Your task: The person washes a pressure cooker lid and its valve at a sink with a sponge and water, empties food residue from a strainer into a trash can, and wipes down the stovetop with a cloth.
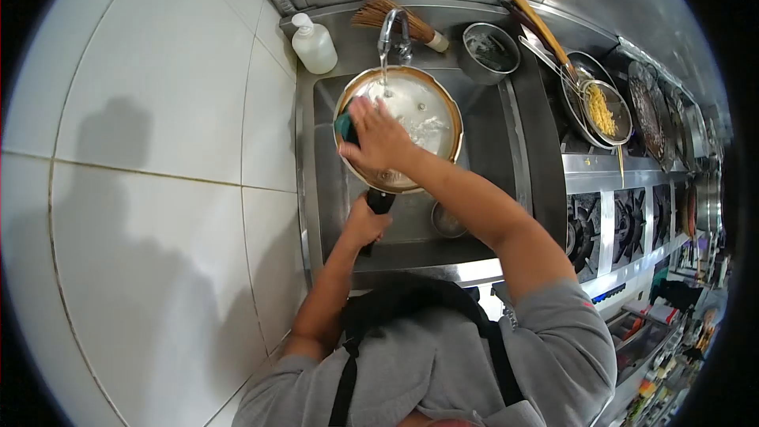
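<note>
My left hand point(366, 222) is wrapped round the black handle of a frying pan point(431, 128), which is held over the sink. Water runs from the faucet point(386, 32) into the pan, and its pale inside looks wet, with a brownish rim. My right hand point(381, 136) lies over the pan's left side, pressing a green scouring pad point(345, 127) against the inner wall near the rim. Most of the pad is hidden under the fingers. Below the pan, a small round metal bowl point(448, 220) rests in the sink point(494, 142), partly covered by my right forearm.
A white pump bottle point(314, 45) stands at the sink's back left corner. Behind the faucet lies a bristle brush point(403, 22), with a metal pot point(490, 53) to its right. Farther right are a strainer of yellow shreds point(602, 111) and stove burners point(630, 220). A tiled wall point(158, 245) borders the left.
</note>
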